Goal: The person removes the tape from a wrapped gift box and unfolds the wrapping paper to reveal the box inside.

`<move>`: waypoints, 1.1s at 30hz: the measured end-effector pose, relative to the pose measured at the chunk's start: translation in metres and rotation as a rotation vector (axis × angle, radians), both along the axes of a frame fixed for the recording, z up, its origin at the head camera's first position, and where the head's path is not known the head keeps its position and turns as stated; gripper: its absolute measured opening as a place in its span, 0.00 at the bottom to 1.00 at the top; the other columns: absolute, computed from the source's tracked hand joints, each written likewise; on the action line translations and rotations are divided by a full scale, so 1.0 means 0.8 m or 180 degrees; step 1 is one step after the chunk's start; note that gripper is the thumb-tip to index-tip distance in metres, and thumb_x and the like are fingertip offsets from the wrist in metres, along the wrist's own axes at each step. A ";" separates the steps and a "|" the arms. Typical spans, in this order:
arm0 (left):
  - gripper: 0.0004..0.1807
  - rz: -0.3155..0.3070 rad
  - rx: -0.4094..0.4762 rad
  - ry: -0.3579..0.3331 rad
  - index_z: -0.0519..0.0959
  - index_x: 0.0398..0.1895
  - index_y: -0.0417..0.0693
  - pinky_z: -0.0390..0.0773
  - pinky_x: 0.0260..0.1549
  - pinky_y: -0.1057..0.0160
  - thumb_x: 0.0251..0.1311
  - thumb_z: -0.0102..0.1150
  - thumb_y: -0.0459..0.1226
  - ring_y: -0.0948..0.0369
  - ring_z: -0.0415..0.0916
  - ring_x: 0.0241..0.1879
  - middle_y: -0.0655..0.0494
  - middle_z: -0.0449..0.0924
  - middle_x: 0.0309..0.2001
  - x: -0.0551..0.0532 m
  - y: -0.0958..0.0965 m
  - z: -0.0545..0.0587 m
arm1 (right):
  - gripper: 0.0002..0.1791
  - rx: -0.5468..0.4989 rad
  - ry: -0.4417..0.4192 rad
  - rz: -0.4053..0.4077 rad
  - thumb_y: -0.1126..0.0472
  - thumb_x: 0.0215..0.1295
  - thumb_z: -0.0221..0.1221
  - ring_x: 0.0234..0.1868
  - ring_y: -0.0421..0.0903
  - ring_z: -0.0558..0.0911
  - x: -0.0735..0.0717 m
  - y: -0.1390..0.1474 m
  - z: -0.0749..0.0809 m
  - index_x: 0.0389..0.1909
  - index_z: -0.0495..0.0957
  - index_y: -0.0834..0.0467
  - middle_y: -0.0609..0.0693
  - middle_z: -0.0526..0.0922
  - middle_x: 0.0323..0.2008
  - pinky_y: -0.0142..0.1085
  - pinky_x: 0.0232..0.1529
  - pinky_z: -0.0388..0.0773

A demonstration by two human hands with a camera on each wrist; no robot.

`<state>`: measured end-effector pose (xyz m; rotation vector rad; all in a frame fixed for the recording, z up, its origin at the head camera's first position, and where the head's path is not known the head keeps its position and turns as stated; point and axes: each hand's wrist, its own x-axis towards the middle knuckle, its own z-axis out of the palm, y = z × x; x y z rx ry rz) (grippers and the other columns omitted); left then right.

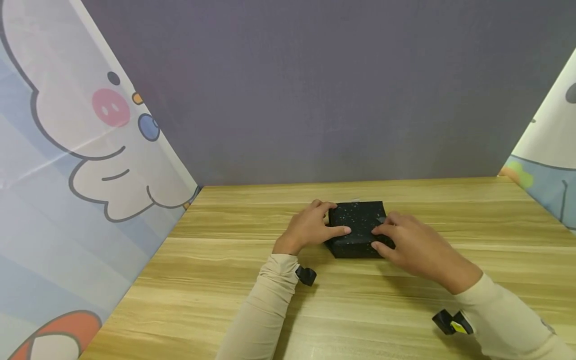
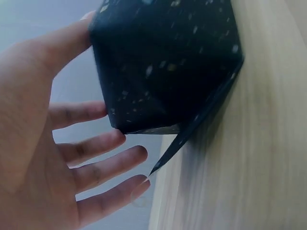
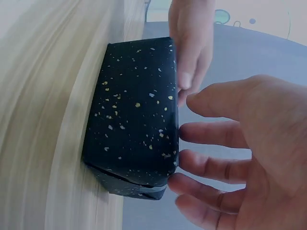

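A small box wrapped in black paper with light specks [image 1: 360,220] lies flat on the wooden table. At its left end a pointed paper flap [image 2: 192,127] sticks out from the box, unfolded. My left hand [image 1: 309,226] rests on the left part of the box, thumb across the top and fingers stretched near the far left corner. My right hand [image 1: 411,245] touches the top by the right edge with its fingertips, fingers only slightly bent. The right end is folded over, and a shiny strip [image 3: 152,189], seemingly tape, lies at its upper edge.
The light wooden table [image 1: 216,280] reaches back to a grey panel [image 1: 324,95]. Cartoon-printed sheets [image 1: 54,210] stand on both sides. A black wrist device [image 1: 306,275] is on the left forearm, and another [image 1: 452,322] is on the right.
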<state>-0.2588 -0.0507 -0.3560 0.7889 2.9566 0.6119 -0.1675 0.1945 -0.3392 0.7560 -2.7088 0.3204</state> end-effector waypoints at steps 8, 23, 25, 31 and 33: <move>0.43 -0.0076 0.0091 -0.0051 0.69 0.73 0.63 0.78 0.42 0.56 0.57 0.60 0.69 0.63 0.75 0.46 0.55 0.72 0.58 0.001 0.000 -0.001 | 0.10 -0.0365 -0.0106 -0.0304 0.55 0.65 0.66 0.29 0.41 0.80 -0.010 0.006 -0.006 0.40 0.87 0.58 0.48 0.81 0.35 0.39 0.25 0.77; 0.40 -0.0241 0.0081 -0.0240 0.73 0.64 0.59 0.77 0.37 0.60 0.52 0.65 0.68 0.64 0.73 0.37 0.57 0.69 0.56 0.010 0.002 0.007 | 0.08 -0.0737 0.0132 -0.0578 0.54 0.65 0.67 0.28 0.43 0.82 -0.015 0.013 -0.029 0.36 0.88 0.54 0.50 0.82 0.34 0.37 0.21 0.76; 0.40 -0.0236 0.0054 -0.0247 0.73 0.64 0.59 0.77 0.37 0.60 0.52 0.65 0.68 0.64 0.73 0.37 0.58 0.69 0.55 0.011 0.003 0.008 | 0.06 -0.0741 0.0222 -0.0589 0.56 0.64 0.68 0.28 0.43 0.82 -0.016 0.011 -0.032 0.35 0.88 0.55 0.50 0.81 0.34 0.36 0.20 0.75; 0.39 -0.0218 0.0071 -0.0220 0.74 0.63 0.60 0.77 0.40 0.59 0.51 0.66 0.68 0.64 0.74 0.37 0.58 0.69 0.56 0.011 0.002 0.009 | 0.05 -0.0791 0.0288 -0.0650 0.61 0.65 0.65 0.27 0.45 0.83 -0.019 0.010 -0.032 0.32 0.84 0.59 0.52 0.81 0.33 0.37 0.18 0.74; 0.39 -0.0209 0.0079 -0.0222 0.74 0.62 0.60 0.77 0.40 0.59 0.51 0.66 0.68 0.64 0.74 0.37 0.58 0.69 0.56 0.011 0.002 0.009 | 0.06 -0.0865 0.0213 -0.0711 0.61 0.65 0.64 0.28 0.46 0.83 -0.020 0.014 -0.029 0.32 0.83 0.59 0.51 0.81 0.32 0.38 0.19 0.75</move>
